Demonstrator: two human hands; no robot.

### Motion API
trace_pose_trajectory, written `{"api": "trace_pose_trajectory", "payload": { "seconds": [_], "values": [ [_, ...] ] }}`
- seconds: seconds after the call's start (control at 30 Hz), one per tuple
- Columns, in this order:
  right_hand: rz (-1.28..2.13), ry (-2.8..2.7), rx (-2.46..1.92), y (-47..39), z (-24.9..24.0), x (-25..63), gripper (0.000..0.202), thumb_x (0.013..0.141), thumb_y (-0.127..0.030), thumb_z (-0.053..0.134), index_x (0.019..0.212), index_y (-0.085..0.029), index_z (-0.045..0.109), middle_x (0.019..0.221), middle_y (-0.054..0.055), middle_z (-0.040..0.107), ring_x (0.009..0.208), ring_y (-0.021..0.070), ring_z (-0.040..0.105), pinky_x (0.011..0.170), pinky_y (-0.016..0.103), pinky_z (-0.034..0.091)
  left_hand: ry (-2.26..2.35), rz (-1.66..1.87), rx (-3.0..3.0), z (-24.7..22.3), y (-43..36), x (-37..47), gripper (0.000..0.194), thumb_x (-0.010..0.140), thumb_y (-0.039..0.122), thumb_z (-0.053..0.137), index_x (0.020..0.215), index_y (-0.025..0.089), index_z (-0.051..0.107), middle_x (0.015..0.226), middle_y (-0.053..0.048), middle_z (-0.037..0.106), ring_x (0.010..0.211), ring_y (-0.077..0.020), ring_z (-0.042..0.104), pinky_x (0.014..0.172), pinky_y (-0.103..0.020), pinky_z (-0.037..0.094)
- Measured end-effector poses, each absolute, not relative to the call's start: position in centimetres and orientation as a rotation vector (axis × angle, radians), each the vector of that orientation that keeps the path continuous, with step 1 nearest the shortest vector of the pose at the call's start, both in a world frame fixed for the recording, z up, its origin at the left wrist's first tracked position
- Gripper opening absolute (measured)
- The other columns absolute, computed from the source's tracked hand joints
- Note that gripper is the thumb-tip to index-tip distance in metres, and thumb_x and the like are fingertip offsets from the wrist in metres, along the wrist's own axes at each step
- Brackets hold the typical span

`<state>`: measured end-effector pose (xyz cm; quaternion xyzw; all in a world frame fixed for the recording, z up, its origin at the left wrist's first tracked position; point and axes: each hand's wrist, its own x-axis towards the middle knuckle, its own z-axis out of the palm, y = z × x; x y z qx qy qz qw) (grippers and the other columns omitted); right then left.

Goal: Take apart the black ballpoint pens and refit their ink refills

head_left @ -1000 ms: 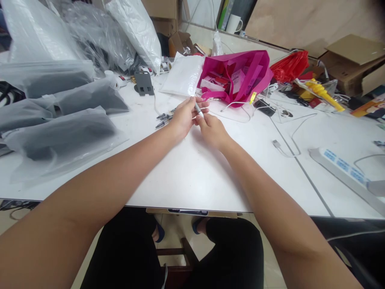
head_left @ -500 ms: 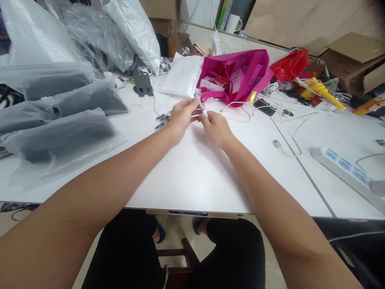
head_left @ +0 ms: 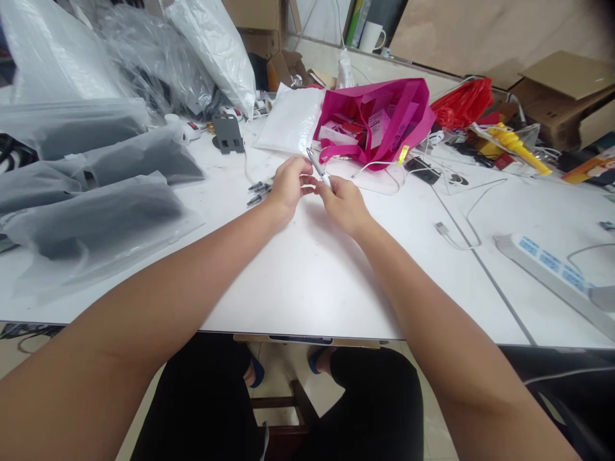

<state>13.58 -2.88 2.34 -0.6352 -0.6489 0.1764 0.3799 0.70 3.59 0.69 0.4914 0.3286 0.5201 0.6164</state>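
Pen: upper middle of the frame, its long axis slanting up-left from my grip.
My right hand: pinched on its lower end.
My left hand: fingers parted, just beside; contact unclear.

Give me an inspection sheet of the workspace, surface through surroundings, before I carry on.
Surface: white tabletop, small specks, a dark seam on the right.
Job's things: pen raised at a tilt; dark-tipped pens lying left of it.
Clutter: frosted pouches left; white packet and pink bag behind the hands.
Grippers: bare hands; right hand holds the pen, left hand beside it, contact unclear.
Cables: loose USB cable near the power strip.
Surroundings: cardboard box and mug at the back.
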Motion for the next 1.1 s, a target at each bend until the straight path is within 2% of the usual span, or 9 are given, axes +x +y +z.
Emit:
{"api": "trace_pose_trajectory", "payload": {
  "seconds": [0.1, 0.17, 0.27, 0.33, 0.5, 0.77, 0.97, 1.03, 1.1],
  "values": [
    [0.395, -1.59, -1.65, -2.8, 2.5, 13.6, 0.029, 0.102, -0.035, 0.054, 0.075, -0.024, 0.057, 0.068, 0.0, 0.054, 0.067, 0.0189, 0.052, 0.07, 0.035, 0.042, 0.794, 1.224, 1.113, 0.6, 3.7, 0.7, 0.011, 0.083, 0.014, 0.052, 0.074, 0.021, 0.05, 0.081, -0.003, 0.063, 0.073, -0.0155, 0.065, 0.077, -0.035, 0.055],
    [0.376, -1.561, -1.646, -2.6, 2.5, 13.8, 0.03, 0.102, -0.035, 0.054, 0.075, -0.024, 0.057, 0.069, 0.0, 0.055, 0.068, 0.0188, 0.052, 0.072, 0.036, 0.043, 0.751, 1.232, 1.087, 0.9, 3.4, 0.7, 0.019, 0.081, 0.01, 0.05, 0.065, 0.02, 0.047, 0.068, -0.002, 0.055, 0.063, -0.0131, 0.06, 0.07, -0.031, 0.051],
    [0.383, -1.542, -1.605, -2.5, 2.4, 14.0, 0.028, 0.103, -0.037, 0.054, 0.08, -0.022, 0.062, 0.072, 0.0, 0.058, 0.069, 0.0183, 0.053, 0.073, 0.036, 0.044, 0.652, 1.22, 1.002, 1.8, 2.8, 0.6, 0.03, 0.081, 0.008, 0.048, 0.057, 0.02, 0.034, 0.055, 0.002, 0.036, 0.047, -0.0083, 0.04, 0.053, -0.025, 0.036],
    [0.395, -1.534, -1.587, -2.5, 2.3, 14.0, 0.028, 0.102, -0.039, 0.054, 0.083, -0.021, 0.065, 0.072, 0.0, 0.059, 0.069, 0.0177, 0.053, 0.073, 0.035, 0.044, 0.639, 1.18, 0.92, 2.4, 2.5, 0.6, 0.033, 0.081, 0.008, 0.049, 0.057, 0.02, 0.029, 0.052, 0.004, 0.027, 0.042, -0.0064, 0.028, 0.047, -0.023, 0.023],
    [0.41, -1.534, -1.576, -2.6, 2.1, 13.9, 0.029, 0.101, -0.041, 0.055, 0.082, -0.022, 0.065, 0.072, 0.001, 0.06, 0.069, 0.018, 0.053, 0.074, 0.035, 0.045, 0.648, 1.094, 0.84, 2.8, 2.5, 0.6, 0.034, 0.081, 0.008, 0.051, 0.059, 0.019, 0.028, 0.049, 0.005, 0.025, 0.041, -0.0042, 0.017, 0.046, -0.021, 0.01],
    [0.397, -1.561, -1.58, -2.6, 2.0, 13.8, 0.031, 0.102, -0.042, 0.055, 0.083, -0.021, 0.067, 0.071, 0.001, 0.06, 0.072, 0.0196, 0.054, 0.076, 0.036, 0.045, 0.657, 1.068, 0.926, 2.2, 2.7, 0.9, 0.038, 0.084, 0.014, 0.059, 0.059, 0.019, 0.03, 0.048, 0.004, 0.028, 0.042, -0.0039, 0.017, 0.047, -0.021, 0.012],
    [0.412, -1.582, -1.525, -2.6, 2.0, 13.8, 0.054, 0.105, -0.065, 0.047, 0.084, -0.02, 0.068, 0.073, 0.003, 0.062, 0.078, 0.0209, 0.06, 0.078, 0.035, 0.046, 0.664, 1.072, 1.004, 2.0, 2.6, 0.8, 0.038, 0.084, 0.014, 0.056, 0.057, 0.019, 0.03, 0.051, 0.004, 0.025, 0.043, -0.0041, 0.017, 0.047, -0.022, 0.013],
    [0.425, -1.586, -1.515, -2.7, 2.1, 13.8, 0.061, 0.104, -0.071, 0.042, 0.083, -0.02, 0.069, 0.074, 0.004, 0.064, 0.079, 0.0212, 0.062, 0.079, 0.035, 0.046, 0.681, 1.104, 1.008, 1.7, 2.8, 0.7, 0.034, 0.086, 0.015, 0.056, 0.058, 0.019, 0.036, 0.055, 0.003, 0.03, 0.043, -0.0047, 0.022, 0.047, -0.022, 0.014],
    [0.443, -1.587, -1.512, -2.7, 2.1, 13.8, 0.065, 0.103, -0.075, 0.04, 0.082, -0.02, 0.069, 0.074, 0.005, 0.064, 0.079, 0.0216, 0.063, 0.079, 0.035, 0.047, 0.672, 1.152, 1.017, 1.3, 3.0, 0.6, 0.026, 0.089, 0.02, 0.058, 0.065, 0.018, 0.049, 0.062, 0.001, 0.044, 0.048, -0.0069, 0.037, 0.046, -0.022, 0.022]
  ]
}}
